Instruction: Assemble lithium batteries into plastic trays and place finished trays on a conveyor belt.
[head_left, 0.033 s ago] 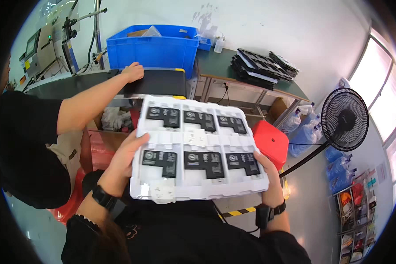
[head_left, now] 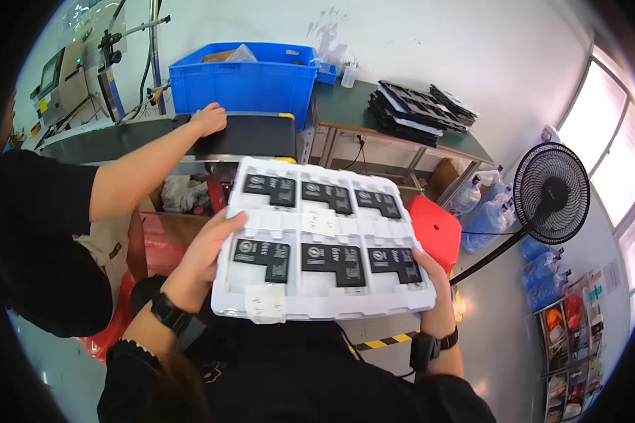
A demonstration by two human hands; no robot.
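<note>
A white plastic tray (head_left: 324, 307) is held up in front of my body, its near edge tilted toward me. My left hand (head_left: 208, 248) grips its left edge, thumb on top. On the opposite edge my right hand (head_left: 436, 282) is closed, with most of its fingers hidden beneath. Several black L-shaped battery packs (head_left: 331, 262) lie in two rows of the tray's compartments. One white paper label (head_left: 319, 221) sits in the middle, and another label (head_left: 265, 303) hangs over the near left edge. Dark bands circle both my wrists.
At my left, a co-worker's hand (head_left: 209, 120) rests on a dark conveyor belt (head_left: 261, 134). A blue bin (head_left: 241, 88) stands behind it. Stacked black trays (head_left: 420, 113) lie on a green-topped table (head_left: 342, 102). A red stool (head_left: 436, 233) and a standing fan (head_left: 552, 194) are at right.
The tray and both my hands have shifted slightly to the right. My grip on the tray stays the same, and the co-worker's hand remains on the belt.
</note>
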